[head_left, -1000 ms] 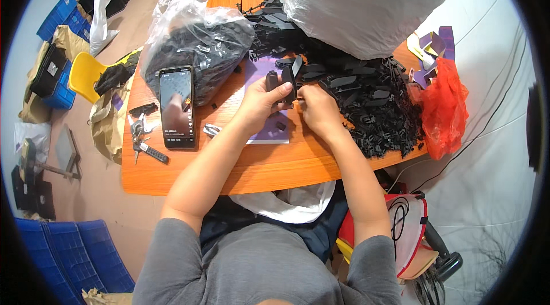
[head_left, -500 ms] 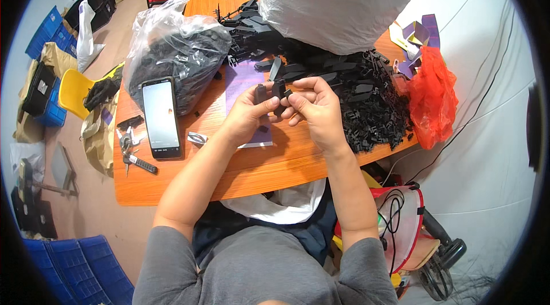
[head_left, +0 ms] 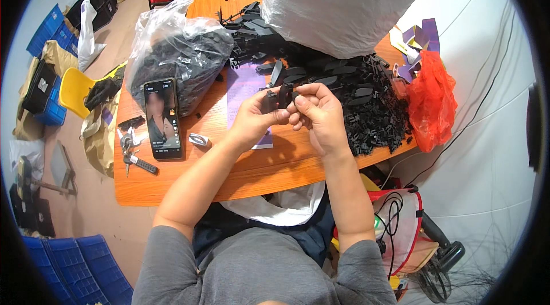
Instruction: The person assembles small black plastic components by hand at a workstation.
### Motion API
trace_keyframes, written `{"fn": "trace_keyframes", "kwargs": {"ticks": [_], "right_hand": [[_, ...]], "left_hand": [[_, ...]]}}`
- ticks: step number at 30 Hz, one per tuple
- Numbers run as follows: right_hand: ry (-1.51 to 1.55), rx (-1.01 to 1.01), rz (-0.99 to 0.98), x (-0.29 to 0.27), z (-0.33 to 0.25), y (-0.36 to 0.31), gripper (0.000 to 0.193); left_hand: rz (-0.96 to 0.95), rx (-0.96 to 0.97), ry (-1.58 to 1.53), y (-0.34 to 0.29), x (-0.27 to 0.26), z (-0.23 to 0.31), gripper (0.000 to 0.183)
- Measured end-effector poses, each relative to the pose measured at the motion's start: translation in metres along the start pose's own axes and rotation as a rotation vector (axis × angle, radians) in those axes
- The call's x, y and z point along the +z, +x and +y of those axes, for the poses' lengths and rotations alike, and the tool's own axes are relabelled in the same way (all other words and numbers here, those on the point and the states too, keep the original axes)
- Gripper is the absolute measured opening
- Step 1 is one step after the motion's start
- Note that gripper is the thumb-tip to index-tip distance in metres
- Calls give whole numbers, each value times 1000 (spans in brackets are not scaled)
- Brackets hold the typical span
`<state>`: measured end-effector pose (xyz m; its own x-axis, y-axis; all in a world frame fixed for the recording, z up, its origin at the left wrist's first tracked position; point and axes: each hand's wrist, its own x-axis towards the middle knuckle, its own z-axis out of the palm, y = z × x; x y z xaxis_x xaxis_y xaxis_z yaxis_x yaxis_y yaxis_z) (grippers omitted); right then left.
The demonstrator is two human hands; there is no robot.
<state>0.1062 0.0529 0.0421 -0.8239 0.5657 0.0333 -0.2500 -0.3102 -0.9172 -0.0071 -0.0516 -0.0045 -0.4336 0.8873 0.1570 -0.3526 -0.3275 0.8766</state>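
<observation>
Both of my hands meet above the near part of the wooden table (head_left: 212,182). My left hand (head_left: 252,119) is closed on a small black plastic part (head_left: 285,96), and another dark piece (head_left: 269,100) shows by its fingers. The fingertips of my right hand (head_left: 319,111) are pinched at the right side of the same part. Whether they grip a separate small piece is hidden. Just beyond my hands spreads a heap of black plastic parts (head_left: 366,113), some long and flat, others small. A purple-and-white sheet (head_left: 239,88) lies partly under my left hand.
Left of my hands are a phone (head_left: 162,119) leaning on a clear bag of black parts (head_left: 186,58), keys (head_left: 140,163) and a small white-and-grey item (head_left: 199,139). A big white sack (head_left: 344,4) stands at the back; a red plastic bag (head_left: 432,101) hangs at the right edge.
The phone's screen has gone from blank white to a picture of a person. My right fingers have drawn in closer to the black part, and its angle has changed slightly.
</observation>
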Motion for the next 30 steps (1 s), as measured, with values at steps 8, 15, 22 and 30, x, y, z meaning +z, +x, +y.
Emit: {"fn": "trace_keyframes", "kwargs": {"ticks": [8,15,22,30], "right_hand": [[-55,82,22,0,-11,-1,18],[-588,-124,-15,-3,-5,-1,28],[-139,-155,47,-3,13,-10,19],[-136,-28,-16,-18,3,-13,28]], "left_hand": [[-8,111,143,-3,2,-6,44],[37,4,362,-9,8,7,40],[35,-22,460,-9,17,-1,41],[-7,-91,123,-12,20,-10,32]]}}
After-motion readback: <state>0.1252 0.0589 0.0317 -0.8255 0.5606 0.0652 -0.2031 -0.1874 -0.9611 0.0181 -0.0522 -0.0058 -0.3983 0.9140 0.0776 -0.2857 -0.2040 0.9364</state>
